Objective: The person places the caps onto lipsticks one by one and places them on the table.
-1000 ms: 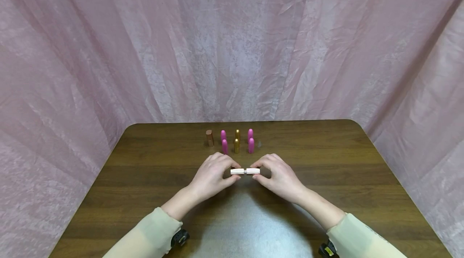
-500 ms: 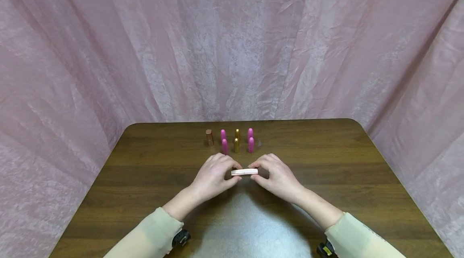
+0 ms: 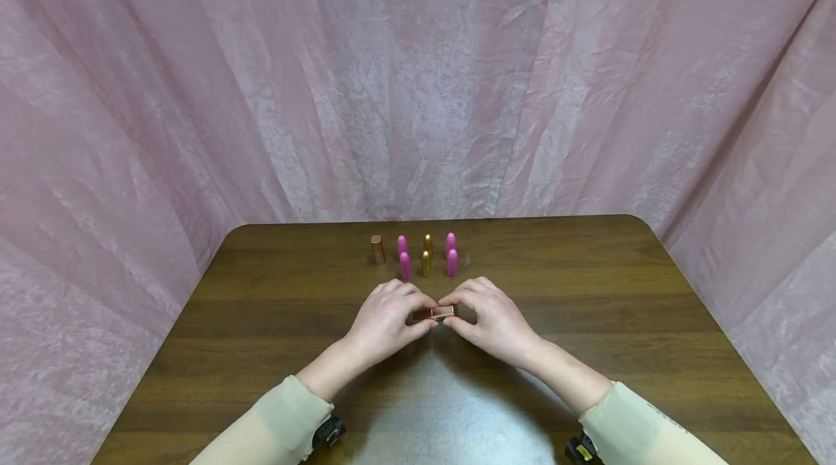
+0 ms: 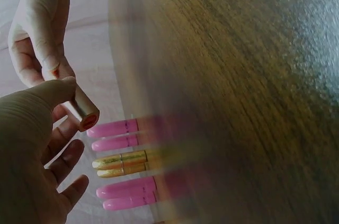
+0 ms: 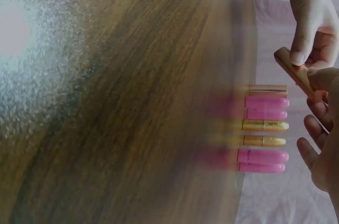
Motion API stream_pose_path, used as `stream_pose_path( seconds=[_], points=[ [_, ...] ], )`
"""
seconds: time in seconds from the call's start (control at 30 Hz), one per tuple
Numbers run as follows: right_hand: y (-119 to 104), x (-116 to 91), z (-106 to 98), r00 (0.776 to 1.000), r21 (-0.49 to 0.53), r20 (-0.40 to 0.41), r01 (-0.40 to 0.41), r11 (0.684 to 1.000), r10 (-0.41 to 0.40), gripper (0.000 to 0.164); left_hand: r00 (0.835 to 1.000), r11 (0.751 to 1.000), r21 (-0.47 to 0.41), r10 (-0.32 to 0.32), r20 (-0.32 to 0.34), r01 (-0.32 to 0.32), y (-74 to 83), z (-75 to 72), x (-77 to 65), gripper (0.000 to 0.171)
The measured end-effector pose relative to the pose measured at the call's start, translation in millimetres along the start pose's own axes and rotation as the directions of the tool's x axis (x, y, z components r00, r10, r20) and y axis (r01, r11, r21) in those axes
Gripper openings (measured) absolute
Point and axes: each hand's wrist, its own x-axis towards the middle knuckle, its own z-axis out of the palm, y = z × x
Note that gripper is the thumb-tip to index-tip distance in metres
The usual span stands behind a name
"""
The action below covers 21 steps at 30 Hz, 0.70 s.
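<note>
A rose-gold lipstick tube (image 3: 443, 312) lies level between my two hands, above the table near its middle. My left hand (image 3: 387, 316) pinches its left part between thumb and fingers. From the other side my right hand (image 3: 491, 318) pinches the right part, and the fingertips of both hands almost meet. In the left wrist view the flat end of the lipstick tube (image 4: 83, 112) shows a reddish label. The right wrist view has the lipstick tube (image 5: 290, 70) as one closed length, partly covered by fingers.
Beyond the hands, pink lipsticks (image 3: 452, 262) and gold lipsticks (image 3: 427, 263) stand upright in two rows. Another rose-gold lipstick (image 3: 378, 249) stands at their left. A tiny clear bit (image 3: 467, 260) lies to their right. Pink curtains (image 3: 418, 88) hang behind the wooden table (image 3: 274, 320).
The lipstick's two parts, slightly apart with a gap earlier, have come together. The tube has turned, showing a darker rose-gold side, and my right hand has moved a little left.
</note>
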Motion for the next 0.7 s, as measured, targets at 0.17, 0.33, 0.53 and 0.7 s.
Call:
stream_pose_path(
  seconds=[0.17,0.33,0.53,0.7],
  points=[
    [2,0,-6,1.0,-0.004,-0.012,-0.013,1.0,0.013,0.027,0.998,0.997,-0.029,-0.067,0.011,0.067,-10.3,-1.8,-3.8,0.021],
    [12,-6,-18,0.998,-0.058,0.005,-0.059,0.997,0.06,0.026,0.983,0.978,-0.102,-0.184,-0.02,0.181,-31.7,-9.0,-11.5,0.02],
    [33,-19,-33,0.991,-0.154,0.035,-0.121,0.981,0.128,0.034,0.928,0.914,-0.188,-0.37,-0.029,0.359,-64.3,-17.9,-15.2,0.017],
    [52,-31,-42,0.983,-0.25,0.066,-0.149,0.957,0.171,0.048,0.865,0.825,-0.29,-0.501,0.018,0.484,-85.9,-19.8,-13.3,0.024]
  ],
)
